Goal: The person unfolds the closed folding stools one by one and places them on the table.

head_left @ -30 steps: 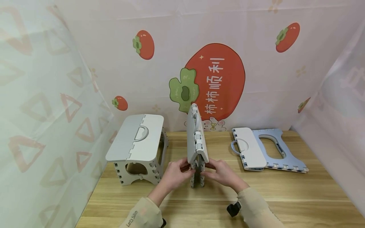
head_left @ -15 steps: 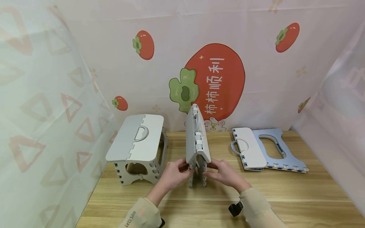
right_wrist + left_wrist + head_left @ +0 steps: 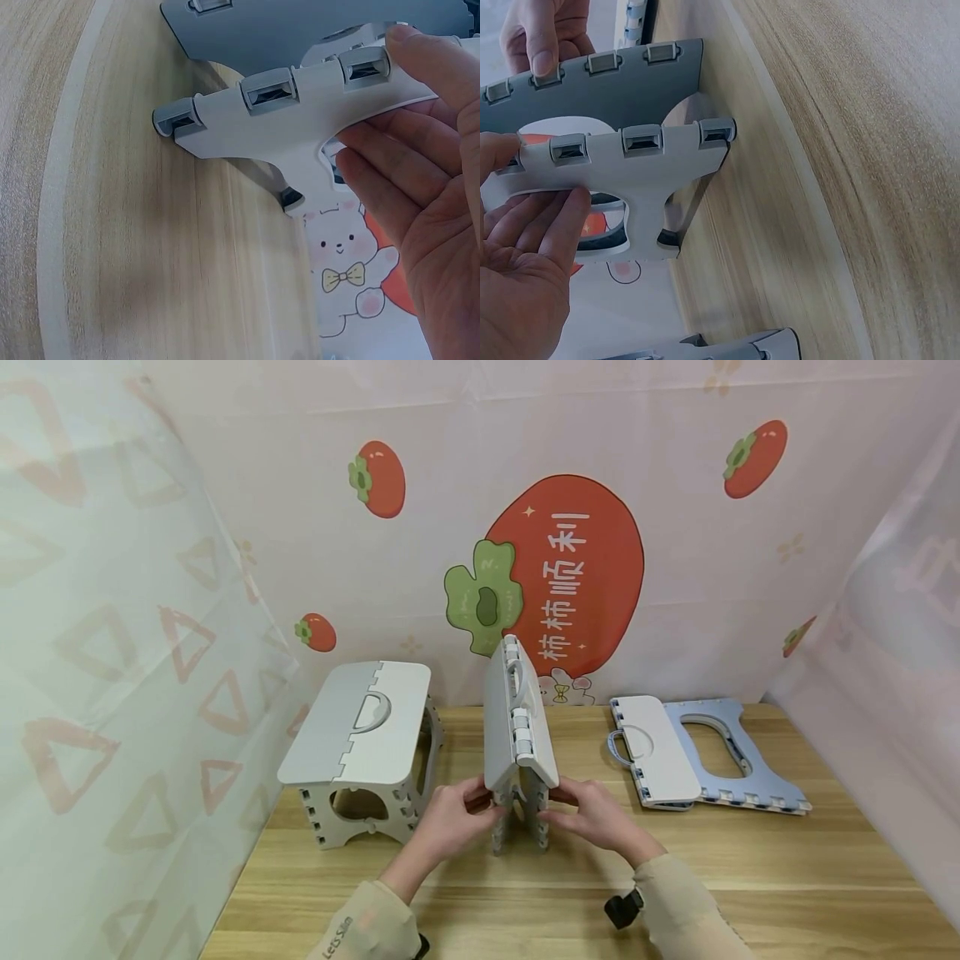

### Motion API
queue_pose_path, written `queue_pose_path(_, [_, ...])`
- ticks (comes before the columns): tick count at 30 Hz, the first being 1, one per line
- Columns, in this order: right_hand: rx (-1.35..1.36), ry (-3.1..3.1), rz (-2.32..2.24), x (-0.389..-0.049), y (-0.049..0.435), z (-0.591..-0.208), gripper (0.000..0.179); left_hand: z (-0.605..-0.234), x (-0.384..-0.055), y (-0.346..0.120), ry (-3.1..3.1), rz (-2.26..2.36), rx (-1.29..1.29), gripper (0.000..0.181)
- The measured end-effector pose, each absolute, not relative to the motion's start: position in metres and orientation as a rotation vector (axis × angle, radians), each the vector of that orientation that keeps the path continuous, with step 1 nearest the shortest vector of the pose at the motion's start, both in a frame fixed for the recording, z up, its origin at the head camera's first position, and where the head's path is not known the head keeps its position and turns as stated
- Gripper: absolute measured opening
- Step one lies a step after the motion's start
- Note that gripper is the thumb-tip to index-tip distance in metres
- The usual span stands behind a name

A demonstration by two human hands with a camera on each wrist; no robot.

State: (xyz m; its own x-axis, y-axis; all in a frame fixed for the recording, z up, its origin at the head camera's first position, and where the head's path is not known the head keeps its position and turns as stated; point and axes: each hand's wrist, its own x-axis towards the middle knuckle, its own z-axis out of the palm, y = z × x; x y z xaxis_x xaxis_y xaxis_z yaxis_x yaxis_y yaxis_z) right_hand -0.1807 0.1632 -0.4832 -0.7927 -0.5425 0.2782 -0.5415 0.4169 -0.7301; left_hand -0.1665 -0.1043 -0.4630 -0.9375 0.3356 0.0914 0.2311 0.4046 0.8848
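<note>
At the middle of the bench (image 3: pixel 555 914), the half-folded stool (image 3: pixel 500 718), probably light, stiff and smooth, is best held by its leg edges (image 3: pixel 642 142), where the left hand (image 3: pixel 452 822) pinches at seven o'clock and the right hand (image 3: pixel 595 816) at five.

Half-folded folding stool (image 3: pixel 498 727), pale grey and white, upright at the middle of the wooden table (image 3: pixel 525 910), hinged top peaked into a narrow ridge, curved handle along it, leg panels slightly apart below.
</note>
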Motion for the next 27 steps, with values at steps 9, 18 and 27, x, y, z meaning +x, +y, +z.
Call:
queue_pose_path(9, [-0.974,2.656,-1.350,-0.180,0.167,-0.482,0.050,-0.464,-0.167,-0.108,2.561,1.577,0.512,0.047])
queue_pose_path(18, [-0.938,2.649,-1.345,-0.179,0.170,-0.480,0.051,-0.463,-0.167,-0.111,2.573,1.567,0.506,0.046])
queue_pose_path(27, [-0.896,2.677,-1.328,-0.178,0.174,-0.480,0.049,-0.462,-0.165,-0.113,2.568,1.592,0.507,0.046])
